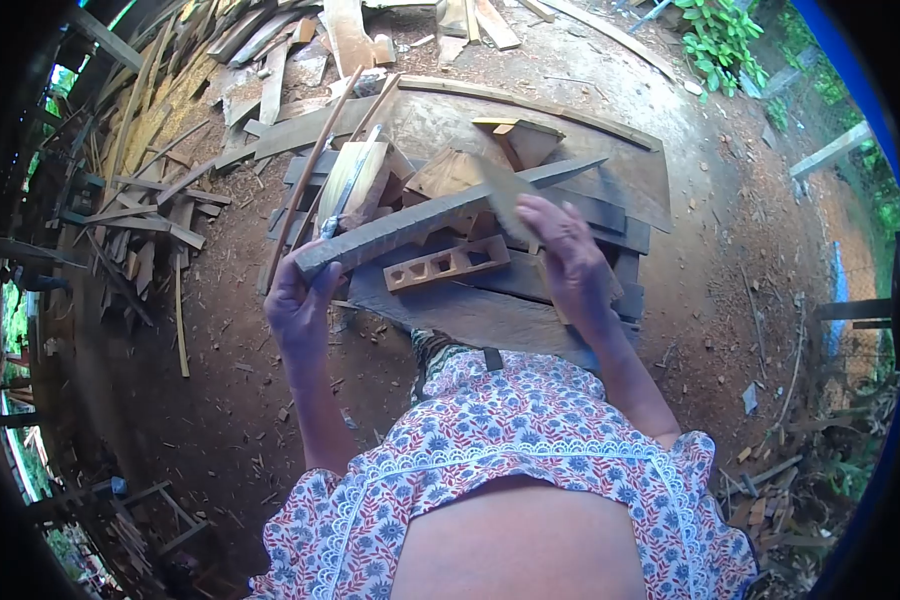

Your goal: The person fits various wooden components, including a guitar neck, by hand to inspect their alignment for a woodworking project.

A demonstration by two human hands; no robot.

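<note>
A long grey wooden bar (410, 222) lies slanted across the view, its near left end in the closed fingers of my left hand (303, 295). My right hand (567, 250) holds a flat, thin wooden piece (507, 197), blurred by motion, against or just over the bar's right part; whether they touch I cannot tell. Below the bar lies a brown block with several openings (447, 265). Pale wooden blocks (355, 183) and a wedge-shaped block (520, 140) sit behind it on dark boards (470, 315).
Scrap wood (155, 215) is heaped at the left, with more planks (345, 40) at the top. A long wooden strip (530, 108) edges a flat board (645, 180) behind the blocks. Green plants (720, 50) grow at the top right. Wood chips litter the dirt ground (230, 430).
</note>
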